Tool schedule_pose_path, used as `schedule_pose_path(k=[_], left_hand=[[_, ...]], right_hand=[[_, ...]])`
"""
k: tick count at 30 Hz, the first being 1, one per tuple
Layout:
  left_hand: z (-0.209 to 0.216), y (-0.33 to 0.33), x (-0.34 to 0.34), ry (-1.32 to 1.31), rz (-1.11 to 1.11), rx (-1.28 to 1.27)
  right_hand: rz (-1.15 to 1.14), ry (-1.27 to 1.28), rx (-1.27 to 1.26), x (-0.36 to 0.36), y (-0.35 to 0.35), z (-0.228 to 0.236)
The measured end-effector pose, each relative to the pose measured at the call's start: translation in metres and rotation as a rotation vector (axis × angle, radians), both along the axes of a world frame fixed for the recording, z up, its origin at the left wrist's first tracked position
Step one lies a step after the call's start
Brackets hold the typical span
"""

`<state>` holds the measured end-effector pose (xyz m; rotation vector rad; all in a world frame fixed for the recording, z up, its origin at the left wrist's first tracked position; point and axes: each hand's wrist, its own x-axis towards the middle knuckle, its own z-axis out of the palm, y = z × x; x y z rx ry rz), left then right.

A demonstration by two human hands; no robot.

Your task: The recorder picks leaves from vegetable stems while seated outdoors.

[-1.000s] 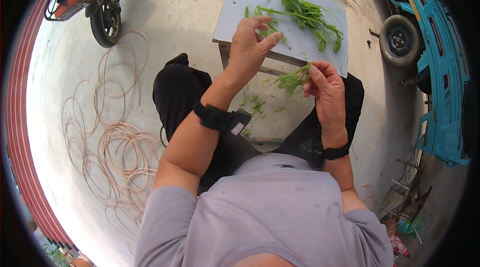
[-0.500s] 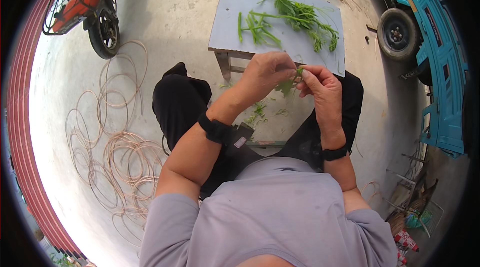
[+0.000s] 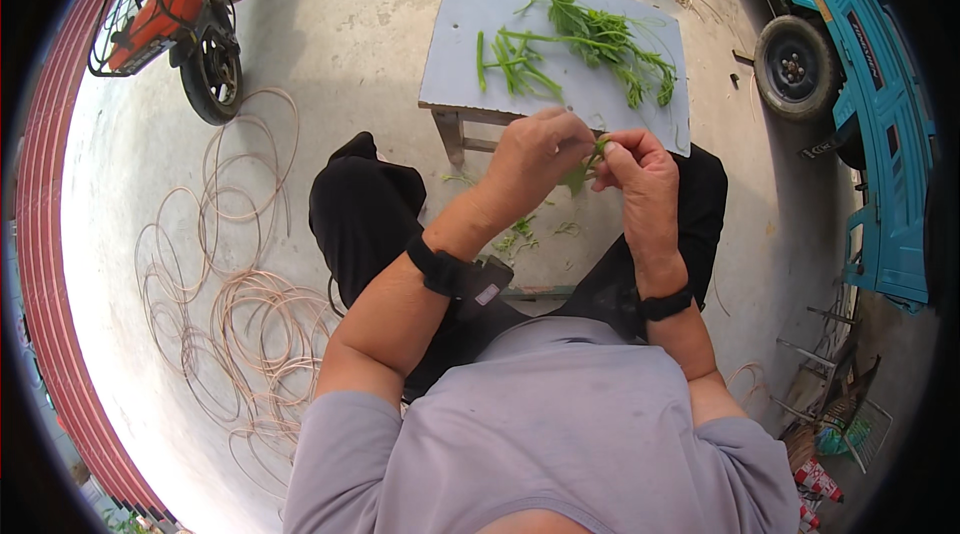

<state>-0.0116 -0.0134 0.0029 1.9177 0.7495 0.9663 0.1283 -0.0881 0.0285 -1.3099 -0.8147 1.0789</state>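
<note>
Above my lap, at the near edge of a small grey-topped table [image 3: 455,74], both hands meet at a green leafy sprig [image 3: 574,180]. My right hand [image 3: 645,169] pinches it between thumb and fingers. Close against those fingertips, my left hand [image 3: 540,154] has its fingers pressed together on the same sprig, partly hidden by the hand's back. On the table lies a bunch of leafy green shoots [image 3: 590,32], with curling tendrils toward the right. Left of it is a small group of short green stem pieces [image 3: 515,69].
Green scraps [image 3: 520,232] litter the concrete floor between my knees. Loose coils of thin cane or wire [image 3: 265,314] spread on the left. A red motorbike [image 3: 165,14] stands at the far left, a blue vehicle [image 3: 885,134] with a black wheel at the right.
My hands stay together on the sprig, with the left hand shifted slightly. The whole view has moved a little; the shoots and stem pieces on the table look the same.
</note>
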Motion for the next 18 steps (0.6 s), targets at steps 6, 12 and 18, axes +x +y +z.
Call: schedule_pose_path(k=[6,12,18], left_hand=[[0.001,-0.005,0.002,-0.056,0.001,-0.084],[-0.001,-0.007,0.008,-0.146,-0.040,-0.353],[-0.009,-0.008,0.012,-0.188,-0.066,-0.541]], right_hand=[[0.011,0.353,-0.036,0.012,0.001,-0.013],[-0.103,0.187,-0.023,0.003,0.002,-0.005],[-0.085,-0.022,-0.006,-0.003,0.001,-0.004]])
